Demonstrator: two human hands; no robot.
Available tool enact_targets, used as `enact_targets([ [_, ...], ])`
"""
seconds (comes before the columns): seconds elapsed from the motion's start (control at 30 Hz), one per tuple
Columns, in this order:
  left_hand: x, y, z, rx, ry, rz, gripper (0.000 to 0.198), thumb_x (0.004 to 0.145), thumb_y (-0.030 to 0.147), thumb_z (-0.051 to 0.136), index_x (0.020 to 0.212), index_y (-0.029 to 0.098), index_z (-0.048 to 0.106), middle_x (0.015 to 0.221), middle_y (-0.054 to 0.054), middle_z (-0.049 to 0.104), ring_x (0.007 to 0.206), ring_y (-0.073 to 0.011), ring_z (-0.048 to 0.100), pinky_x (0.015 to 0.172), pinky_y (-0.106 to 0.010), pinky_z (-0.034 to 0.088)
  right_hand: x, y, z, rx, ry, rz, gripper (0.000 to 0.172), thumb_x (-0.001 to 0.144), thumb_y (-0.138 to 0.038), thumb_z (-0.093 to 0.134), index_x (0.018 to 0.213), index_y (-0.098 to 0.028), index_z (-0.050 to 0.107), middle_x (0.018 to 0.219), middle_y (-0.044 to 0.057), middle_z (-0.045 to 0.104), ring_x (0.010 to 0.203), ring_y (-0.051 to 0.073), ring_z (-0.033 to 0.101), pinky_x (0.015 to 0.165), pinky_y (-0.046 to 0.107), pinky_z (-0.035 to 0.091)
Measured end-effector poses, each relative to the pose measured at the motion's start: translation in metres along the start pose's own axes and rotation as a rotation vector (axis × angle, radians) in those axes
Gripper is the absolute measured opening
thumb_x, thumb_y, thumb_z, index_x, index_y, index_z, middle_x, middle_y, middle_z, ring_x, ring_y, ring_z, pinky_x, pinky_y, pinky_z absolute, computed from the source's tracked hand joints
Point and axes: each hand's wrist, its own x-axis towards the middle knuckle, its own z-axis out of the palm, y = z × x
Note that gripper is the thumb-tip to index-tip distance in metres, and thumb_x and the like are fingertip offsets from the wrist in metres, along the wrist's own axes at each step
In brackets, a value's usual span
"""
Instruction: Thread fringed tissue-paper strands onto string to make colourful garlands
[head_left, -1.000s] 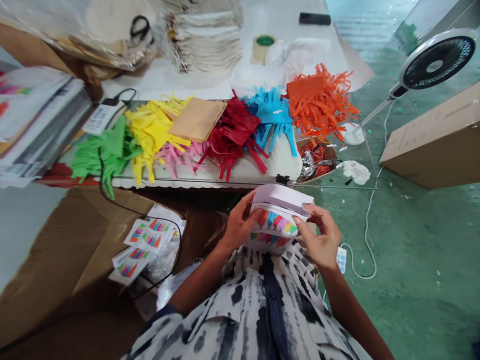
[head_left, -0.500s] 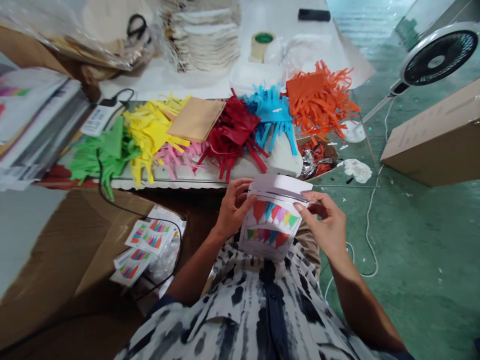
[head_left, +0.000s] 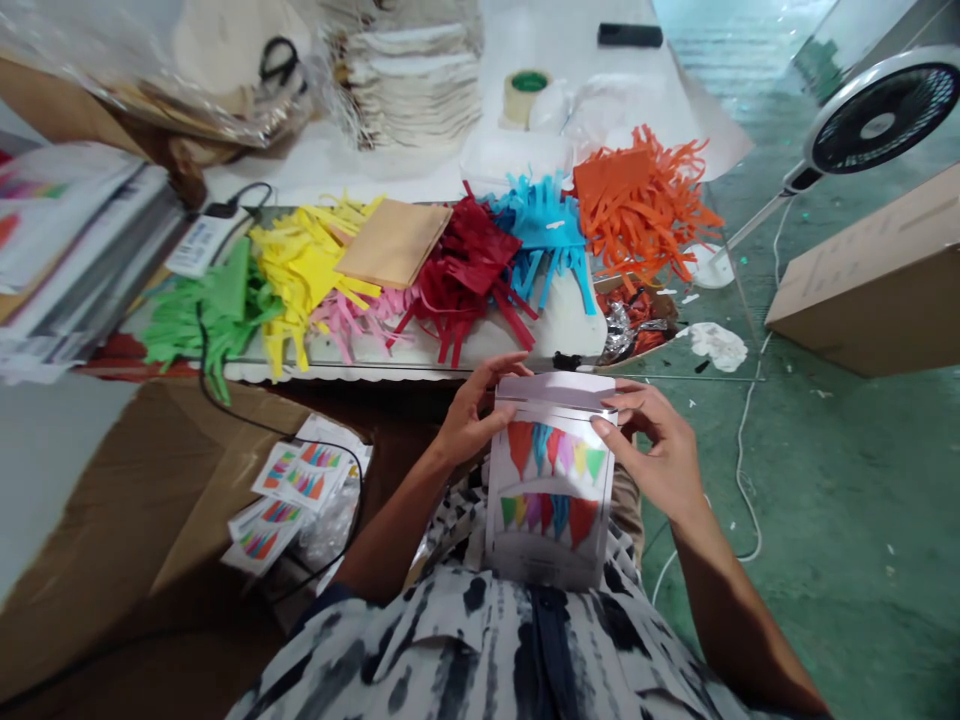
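Observation:
A white packet [head_left: 551, 490] printed with two rows of coloured bunting hangs upright before my shirt. Across its top runs a plain flap with a shiny strip under it. My left hand [head_left: 478, 412] pinches the packet's upper left corner, thumb on the front. At the upper right corner, my right hand [head_left: 651, 437] grips it the same way. Beyond the packet, along the table edge, lie fringed paper bundles: green [head_left: 217, 315], yellow [head_left: 307, 265], pink [head_left: 360, 320], dark red [head_left: 469, 265], blue [head_left: 546, 235] and orange [head_left: 637, 195]. A folded brown paper [head_left: 394, 242] rests on top of some.
A cardboard box [head_left: 97, 530] with several printed cards [head_left: 311, 480] stands low on the left, a black cable [head_left: 300, 437] crossing it. Tape [head_left: 525, 95] and stacked pale bundles [head_left: 412, 85] lie farther back. A fan [head_left: 881, 120] and a carton [head_left: 870, 270] stand right.
The packet has straightened from a bent, tilted pose to a flatter upright one, its front now facing me more fully. Both hands keep hold of its top corners.

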Motion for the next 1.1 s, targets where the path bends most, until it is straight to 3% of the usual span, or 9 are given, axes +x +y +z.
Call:
enact_targets([
  [0.2,0.006,-0.001,0.013,-0.205,0.043,-0.010,0.051,0.087,0.023,0.077,0.137,0.027,0.069,0.106,-0.004,0.067,0.111,-0.0235,0.069,0.098,-0.033,0.056,0.000,0.010,-0.005,0.016,0.022,-0.132,0.013,0.090,-0.029,0.080,0.101,-0.027,0.072,0.109,0.006,0.074,0.108,0.025,0.070,0.089,0.040,0.057],
  [0.4,-0.002,0.013,0.029,-0.173,0.089,-0.086,0.066,0.091,0.030,0.079,0.152,0.028,0.053,0.135,-0.012,0.070,0.122,-0.0272,0.072,0.099,-0.037,0.059,-0.005,0.015,-0.008,0.025,0.105,-0.136,0.016,0.087,-0.032,0.083,0.098,-0.027,0.073,0.107,0.007,0.073,0.107,0.028,0.071,0.088,0.044,0.058],
  [0.6,-0.017,0.011,0.046,-0.227,0.320,-0.145,0.061,0.087,0.032,0.087,0.135,0.028,0.049,0.151,-0.014,0.064,0.101,-0.0166,0.077,0.089,-0.030,0.063,-0.011,0.016,-0.009,0.052,0.149,-0.156,0.018,0.085,-0.025,0.084,0.099,-0.028,0.073,0.102,0.005,0.072,0.107,0.027,0.070,0.088,0.042,0.057],
  [0.73,-0.024,0.006,0.051,-0.180,0.440,-0.151,0.049,0.084,0.037,0.089,0.115,0.024,0.054,0.129,-0.008,0.072,0.096,-0.0157,0.077,0.084,-0.028,0.064,-0.013,0.017,-0.009,0.049,0.150,-0.149,0.017,0.085,-0.025,0.084,0.097,-0.028,0.073,0.104,0.005,0.072,0.108,0.026,0.070,0.088,0.042,0.057],
  [0.83,-0.026,0.005,0.051,-0.117,0.472,-0.125,0.044,0.084,0.039,0.089,0.111,0.023,0.058,0.117,-0.004,0.071,0.091,-0.0131,0.075,0.082,-0.025,0.063,-0.013,0.017,-0.008,0.047,0.146,-0.139,0.016,0.085,-0.026,0.084,0.094,-0.027,0.072,0.105,0.006,0.072,0.109,0.027,0.070,0.087,0.042,0.058],
  [1.1,-0.030,0.007,0.047,-0.034,0.466,-0.050,0.032,0.084,0.040,0.089,0.102,0.020,0.072,0.115,-0.006,0.071,0.099,-0.0163,0.073,0.090,-0.028,0.061,-0.015,0.021,-0.005,0.043,0.138,-0.132,0.017,0.086,-0.025,0.083,0.099,-0.028,0.073,0.101,0.005,0.072,0.113,0.027,0.070,0.088,0.041,0.057],
])
